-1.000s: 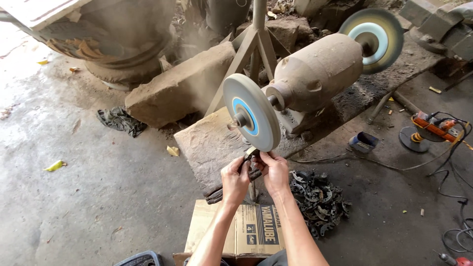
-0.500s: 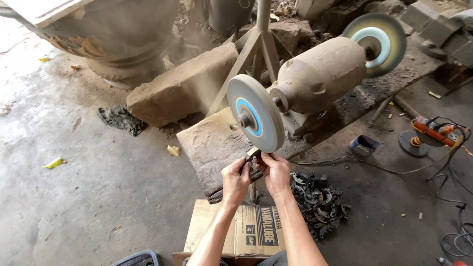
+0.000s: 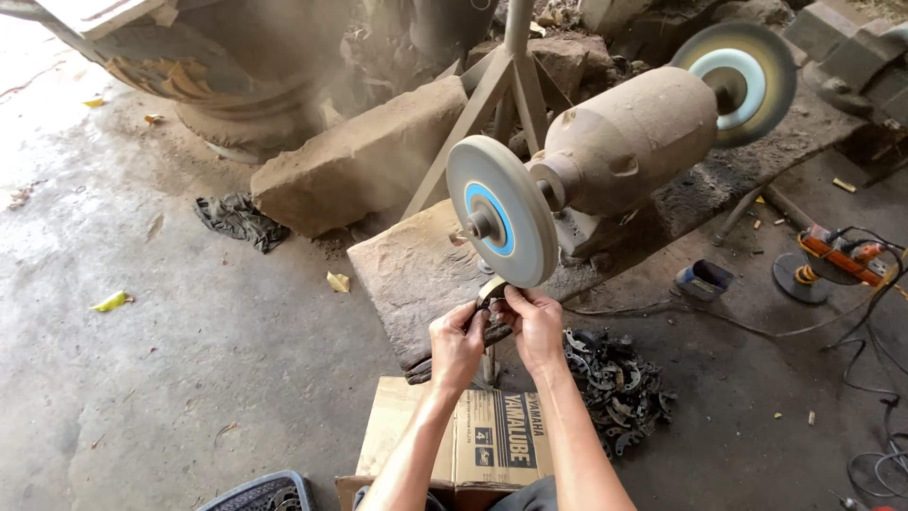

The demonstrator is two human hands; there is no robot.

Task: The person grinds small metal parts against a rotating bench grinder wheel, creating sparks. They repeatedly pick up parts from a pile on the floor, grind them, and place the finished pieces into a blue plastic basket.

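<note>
While our left hand [image 3: 457,343] and right hand [image 3: 535,325] both grip the small metal piece [image 3: 492,291], it juts at twelve o'clock from our fingers, touching the grinding wheel [image 3: 501,223]'s lower rim.

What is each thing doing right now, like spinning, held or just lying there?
Near wheel: blurred, seems to spin, part pressed to its lower edge.
Far wheel: blurred, seems to spin, nothing on it.
Metal part: held by both hands.
Left hand: gripping the part.
Right hand: gripping the part.
Angle grinder: lying on the floor.
Box: flattened.
</note>
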